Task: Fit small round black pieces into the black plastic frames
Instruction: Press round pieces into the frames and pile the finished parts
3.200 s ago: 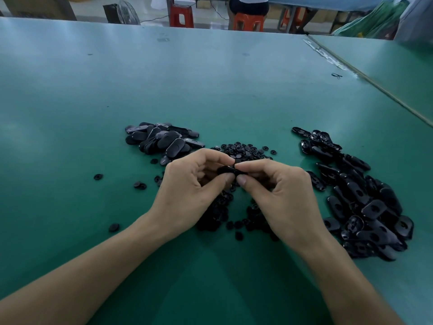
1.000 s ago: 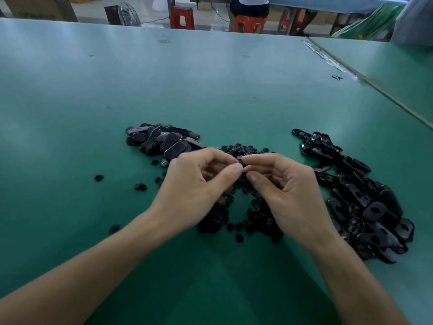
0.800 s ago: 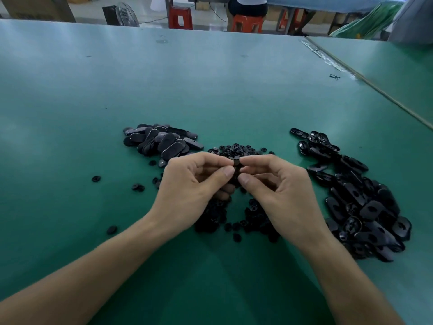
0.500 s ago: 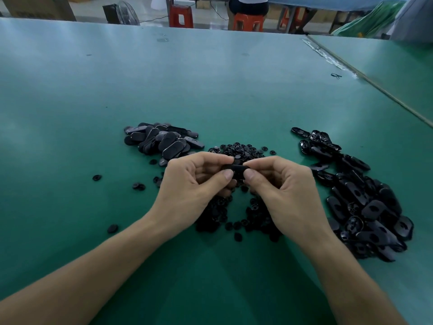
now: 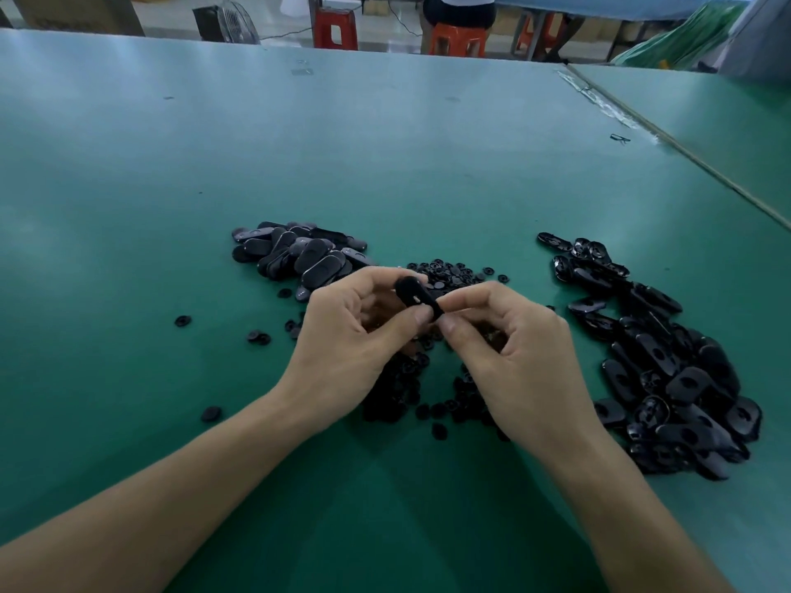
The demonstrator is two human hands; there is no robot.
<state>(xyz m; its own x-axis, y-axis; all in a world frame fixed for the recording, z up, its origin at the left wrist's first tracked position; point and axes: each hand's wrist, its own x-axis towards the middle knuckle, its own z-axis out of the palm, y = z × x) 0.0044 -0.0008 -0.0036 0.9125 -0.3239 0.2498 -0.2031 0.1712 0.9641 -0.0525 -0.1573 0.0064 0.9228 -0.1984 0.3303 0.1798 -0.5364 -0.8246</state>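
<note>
A: Green table [image 5: 385,164], near edge: two bare forearms come in. Above it the left hand [image 5: 342,344] and right hand [image 5: 522,357] meet, each pinching one end of a single black frame [image 5: 417,295] between thumb and fingertips. It is off the surface and tilted.

B: Round piece seated in it?

A: Cannot tell. Only a smooth face with a small slot shows.

B: Supply?

A: Loose round pieces [image 5: 449,273] heaped under and just beyond the hands, with a few strays [image 5: 182,321] off to the left. Plenty.

B: Piles?

A: Smaller left heap [image 5: 299,254], frames lying smooth side up. I read those as finished. Larger right heap [image 5: 667,370], hollows and holes showing, likely waiting.

B: Progress?

A: Under half, by my guess: one in hand, the bigger heap to go. Beyond the table's far edge, red stools [image 5: 336,30] and a fan [image 5: 233,23].
</note>
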